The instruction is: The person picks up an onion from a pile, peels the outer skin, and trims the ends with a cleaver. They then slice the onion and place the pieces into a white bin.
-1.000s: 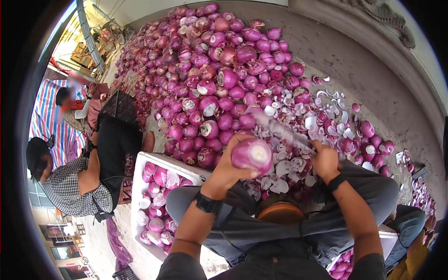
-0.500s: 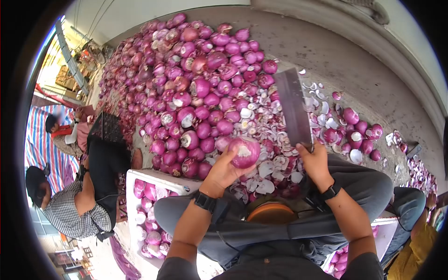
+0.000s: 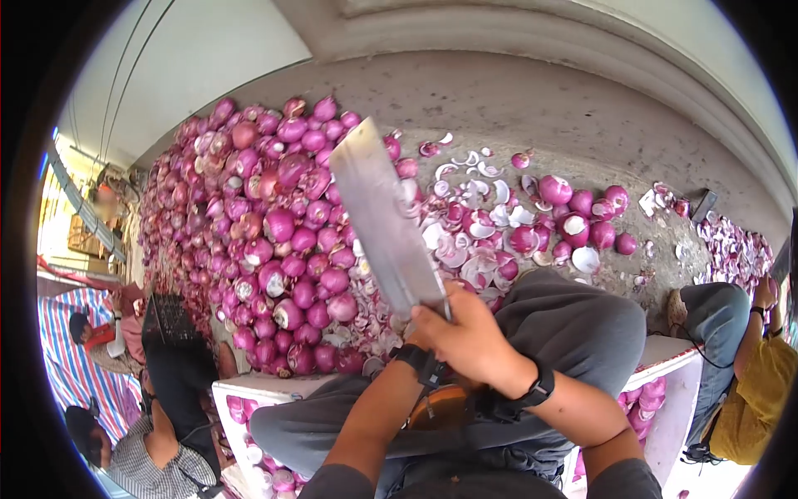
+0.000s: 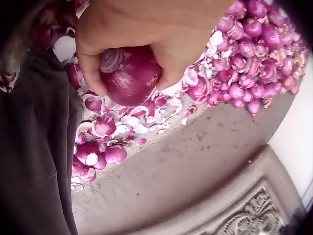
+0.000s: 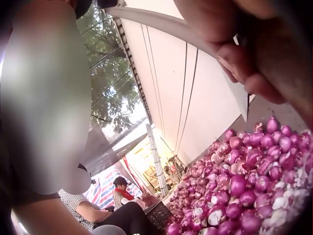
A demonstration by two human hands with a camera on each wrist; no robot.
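Observation:
My left hand (image 4: pixel 146 27) grips a red onion (image 4: pixel 134 78) from above, thumb and fingers round its sides; a pale ringed cut face shows on it. In the head view that hand and onion are mostly hidden behind the other hand. My right hand (image 3: pixel 474 341) holds a cleaver (image 3: pixel 386 216) by its handle, the broad blade tilted up and to the left over the onions. In the right wrist view, curled fingers (image 5: pixel 239 63) show in the upper right. Below the hands lie onion skins (image 3: pixel 465 258) and a large pile of red onions (image 3: pixel 291 224).
White boxes holding onions stand at my left (image 3: pixel 283 387) and my right (image 3: pixel 673 366). A smaller group of onions (image 3: pixel 582 216) lies on the ground to the right. People sit at the left (image 3: pixel 158 449) and right (image 3: pixel 748 399). A wall ledge (image 3: pixel 532 108) runs behind.
My right hand has moved left with the cleaver, across in front of my left hand. The onion, visible earlier in the head view, is now covered. The head view has turned to the right.

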